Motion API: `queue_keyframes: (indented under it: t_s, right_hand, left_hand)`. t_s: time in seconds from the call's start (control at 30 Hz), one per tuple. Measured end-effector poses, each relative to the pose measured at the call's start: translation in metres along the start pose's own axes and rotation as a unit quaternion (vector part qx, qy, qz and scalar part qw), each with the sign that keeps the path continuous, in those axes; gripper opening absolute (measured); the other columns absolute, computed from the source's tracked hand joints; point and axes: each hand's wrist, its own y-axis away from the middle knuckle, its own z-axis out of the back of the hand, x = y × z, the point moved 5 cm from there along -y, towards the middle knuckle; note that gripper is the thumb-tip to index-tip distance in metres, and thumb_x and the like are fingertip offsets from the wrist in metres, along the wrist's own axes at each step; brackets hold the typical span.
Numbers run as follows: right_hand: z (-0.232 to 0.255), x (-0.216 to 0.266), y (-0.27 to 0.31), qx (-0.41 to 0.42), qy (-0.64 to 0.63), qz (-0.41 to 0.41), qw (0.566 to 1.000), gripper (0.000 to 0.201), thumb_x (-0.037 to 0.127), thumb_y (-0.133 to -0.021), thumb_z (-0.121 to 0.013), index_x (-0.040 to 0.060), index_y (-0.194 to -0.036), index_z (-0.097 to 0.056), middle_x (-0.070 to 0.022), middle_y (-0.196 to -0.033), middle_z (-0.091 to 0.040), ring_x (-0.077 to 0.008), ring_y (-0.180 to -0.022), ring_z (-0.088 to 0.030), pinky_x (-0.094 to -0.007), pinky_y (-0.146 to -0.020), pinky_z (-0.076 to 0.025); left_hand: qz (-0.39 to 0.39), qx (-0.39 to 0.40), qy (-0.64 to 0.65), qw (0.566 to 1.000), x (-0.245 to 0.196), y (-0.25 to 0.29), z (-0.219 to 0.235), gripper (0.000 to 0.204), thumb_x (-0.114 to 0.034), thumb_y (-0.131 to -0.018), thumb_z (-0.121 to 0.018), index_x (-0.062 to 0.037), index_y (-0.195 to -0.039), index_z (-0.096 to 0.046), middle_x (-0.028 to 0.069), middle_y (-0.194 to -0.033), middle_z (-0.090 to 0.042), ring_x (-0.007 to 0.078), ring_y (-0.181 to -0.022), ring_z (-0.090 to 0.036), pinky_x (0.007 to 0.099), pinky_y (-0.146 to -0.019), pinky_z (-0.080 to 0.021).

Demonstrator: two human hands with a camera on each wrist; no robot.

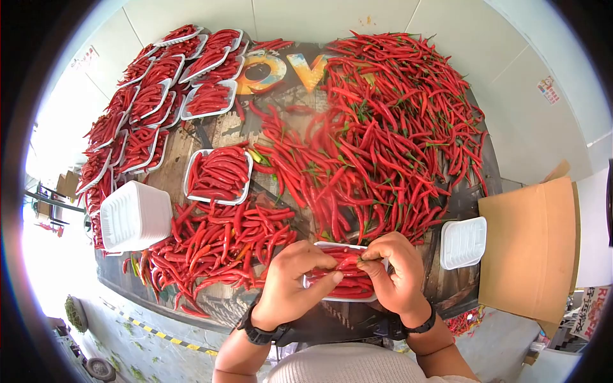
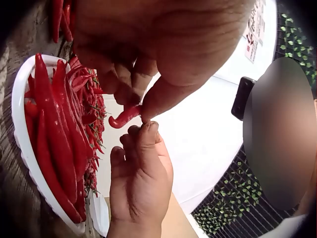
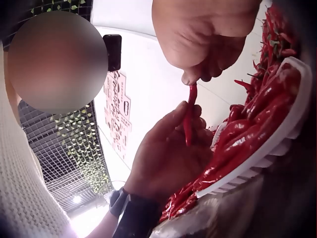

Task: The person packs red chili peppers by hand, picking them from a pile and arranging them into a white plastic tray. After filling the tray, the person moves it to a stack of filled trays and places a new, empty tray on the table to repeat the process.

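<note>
A red chili pepper (image 3: 188,124) is held between both hands above a white tray (image 2: 18,106) filled with lined-up red chilies. My left hand (image 1: 290,287) pinches the pepper along its body between thumb and fingers. At its other end, the thumb and fingertips of my right hand (image 1: 401,274) pinch the pepper's tip; fingers partly cover that end. The filled tray lies at the table's near edge, just below both hands. Loose chilies (image 1: 217,249) spread to the left of the tray, and a large heap of chilies with green stems (image 1: 396,127) lies beyond it.
Another filled tray (image 1: 218,175) sits mid-table, with stacked filled trays (image 1: 150,102) at the far left. A stack of empty white trays (image 1: 137,217) stands on the left. More empty trays (image 1: 463,242) lie at the right, beside a cardboard box (image 1: 530,249).
</note>
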Motion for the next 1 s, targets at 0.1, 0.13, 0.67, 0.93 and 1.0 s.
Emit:
queue_keyframes:
  t_s: [0.1, 0.13, 0.67, 0.93, 1.0]
  right_hand:
    - [0.001, -0.007, 0.002, 0.028, -0.037, -0.037, 0.998, 0.015, 0.005, -0.084, -0.079, 0.0023, -0.09, -0.065, -0.0099, -0.085, -0.068, -0.0255, -0.077, -0.065, -0.0345, -0.072, -0.05]
    - [0.003, -0.007, 0.002, 0.028, -0.037, -0.037, 0.998, 0.015, 0.005, -0.084, -0.079, 0.0023, -0.09, -0.065, -0.0099, -0.085, -0.068, -0.0255, -0.077, -0.065, -0.0345, -0.072, -0.05]
    - [0.036, -0.028, 0.011, 0.092, -0.46, -0.205, 0.859, 0.014, 0.009, -0.085, -0.076, 0.0018, -0.089, -0.065, -0.0094, -0.092, -0.066, -0.0172, -0.085, -0.062, -0.0308, -0.078, -0.05]
    - [0.083, 0.027, 0.01, 0.404, -0.696, 0.233, 0.546, 0.041, 0.032, -0.106, -0.058, -0.0055, -0.098, -0.072, -0.0191, -0.099, -0.071, -0.0285, -0.077, -0.071, -0.0369, -0.063, -0.056]
    - [0.054, -0.008, 0.014, 0.189, -0.564, 0.031, 0.803, 0.023, 0.019, -0.084, -0.08, -0.0004, -0.094, -0.072, -0.0127, -0.096, -0.07, -0.0225, -0.072, -0.064, -0.035, -0.062, -0.049]
  left_hand:
    - [0.001, 0.006, 0.002, 1.0, -0.001, -0.001, 0.0, 0.015, -0.007, -0.08, -0.081, -0.0015, -0.092, -0.074, 0.0095, -0.083, -0.067, 0.0234, -0.076, -0.062, 0.0341, -0.068, -0.049]
    - [0.0, 0.01, 0.006, 1.0, -0.002, -0.001, 0.0, 0.015, -0.007, -0.081, -0.081, -0.0013, -0.092, -0.073, 0.0097, -0.083, -0.067, 0.0234, -0.076, -0.062, 0.034, -0.068, -0.049]
    - [0.036, -0.029, 0.004, 0.999, 0.004, 0.0, 0.013, 0.015, -0.006, -0.081, -0.08, -0.0019, -0.094, -0.073, 0.005, -0.085, -0.063, 0.015, -0.075, -0.059, 0.028, -0.065, -0.046]
    - [-0.062, -0.035, -0.091, 0.993, 0.0, -0.001, 0.006, 0.02, -0.007, -0.073, -0.085, -0.0051, -0.09, -0.075, 0.0075, -0.088, -0.064, 0.0229, -0.079, -0.061, 0.0328, -0.07, -0.048]
    - [-0.079, -0.032, -0.122, 0.989, -0.004, -0.002, 0.004, 0.021, -0.008, -0.071, -0.086, -0.0064, -0.089, -0.076, 0.0079, -0.09, -0.064, 0.0248, -0.08, -0.061, 0.0341, -0.071, -0.049]
